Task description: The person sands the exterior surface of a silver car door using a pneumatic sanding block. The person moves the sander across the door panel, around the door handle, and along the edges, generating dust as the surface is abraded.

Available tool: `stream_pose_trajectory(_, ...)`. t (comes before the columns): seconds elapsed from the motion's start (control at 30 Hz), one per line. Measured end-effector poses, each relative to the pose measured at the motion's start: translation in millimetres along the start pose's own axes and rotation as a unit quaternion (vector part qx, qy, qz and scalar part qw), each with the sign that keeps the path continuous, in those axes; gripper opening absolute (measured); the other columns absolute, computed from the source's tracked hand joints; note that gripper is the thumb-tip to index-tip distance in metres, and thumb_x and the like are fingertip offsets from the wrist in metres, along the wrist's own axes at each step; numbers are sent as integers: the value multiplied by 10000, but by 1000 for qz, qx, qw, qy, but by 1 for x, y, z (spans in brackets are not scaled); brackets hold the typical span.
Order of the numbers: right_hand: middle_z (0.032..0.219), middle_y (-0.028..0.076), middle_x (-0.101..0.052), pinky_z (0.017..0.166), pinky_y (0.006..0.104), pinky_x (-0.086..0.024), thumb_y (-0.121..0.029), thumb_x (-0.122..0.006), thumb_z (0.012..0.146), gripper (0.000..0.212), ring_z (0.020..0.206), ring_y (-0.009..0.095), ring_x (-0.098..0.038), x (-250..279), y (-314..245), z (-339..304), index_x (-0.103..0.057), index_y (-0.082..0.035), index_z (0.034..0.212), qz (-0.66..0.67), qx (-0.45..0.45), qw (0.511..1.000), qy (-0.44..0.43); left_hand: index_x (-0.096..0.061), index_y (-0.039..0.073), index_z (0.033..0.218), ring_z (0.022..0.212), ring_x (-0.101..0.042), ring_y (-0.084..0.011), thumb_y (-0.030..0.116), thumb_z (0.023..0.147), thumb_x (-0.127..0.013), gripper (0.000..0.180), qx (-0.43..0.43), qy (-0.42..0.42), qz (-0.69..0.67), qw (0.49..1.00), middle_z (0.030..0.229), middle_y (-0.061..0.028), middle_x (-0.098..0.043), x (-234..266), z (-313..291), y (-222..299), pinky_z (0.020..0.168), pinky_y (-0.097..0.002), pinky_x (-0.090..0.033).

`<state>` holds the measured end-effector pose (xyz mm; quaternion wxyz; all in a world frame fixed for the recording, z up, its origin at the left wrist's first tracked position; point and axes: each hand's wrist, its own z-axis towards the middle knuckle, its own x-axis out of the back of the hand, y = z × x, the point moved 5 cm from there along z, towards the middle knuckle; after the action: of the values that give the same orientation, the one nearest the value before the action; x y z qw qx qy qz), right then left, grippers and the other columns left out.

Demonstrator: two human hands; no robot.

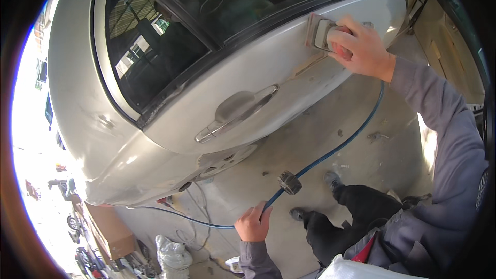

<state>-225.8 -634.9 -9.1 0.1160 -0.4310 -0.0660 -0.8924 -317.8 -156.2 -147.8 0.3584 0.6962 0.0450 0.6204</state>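
Observation:
My right hand [361, 46] is wrapped round a red-bodied sander [323, 33] with a metal clip frame, its flat pad against the upper part of a silver car door [289, 57]. Beside the pad runs a brownish sanded patch [310, 66]. Lower left of it is the door handle [250, 109]. A blue air hose [343, 144] hangs from near my right wrist and curves down to my left hand [253, 222], which is closed round it. Where the hose crosses the floor, a dark round piece [289, 182] overlaps it; I cannot tell if they are joined.
An open front door [454, 46] stands at the right. At the lower left are a cardboard box [111, 230], a white plastic bundle [173, 253] and assorted parts. Loose cables [204, 201] lie on the floor [320, 124] near the rear wheel. My feet stand below the door.

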Motion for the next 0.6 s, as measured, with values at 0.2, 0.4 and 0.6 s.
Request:
stream_pose_trajectory(0.2, 1081, 55, -595, 707, 397, -571, -179, -949, 745, 485, 876, 284, -668, -6, -16, -21, -687, -205, 1153, 11, -117, 989, 84, -812, 196, 1047, 641, -696, -322, 298, 911, -851, 175, 13, -33, 12, 999, 751, -75, -714, 13, -14, -12, 575, -427, -533)
stream_pose_trajectory(0.4, 1129, 73, -627, 761, 420, -583, -171, -931, 767, 516, 946, 313, -684, -15, -49, -1, -658, -187, 1204, 24, -236, 960, 146, -810, 198, 1090, 715, -733, -352, 371, 947, -816, 224, 61, -117, 34, 991, 828, -97, -758, 20, -31, -50, 635, -448, -569)
stream_pose_trajectory(0.6, 1167, 107, -646, 852, 441, -572, -146, -850, 802, 459, 1025, 340, -680, -25, -68, 1, -643, -146, 1212, 53, -404, 880, 245, -808, 122, 1086, 782, -758, -387, 347, 975, -779, 252, 161, -137, 62, 975, 868, -171, -770, 71, -94, -166, 698, -462, -584)
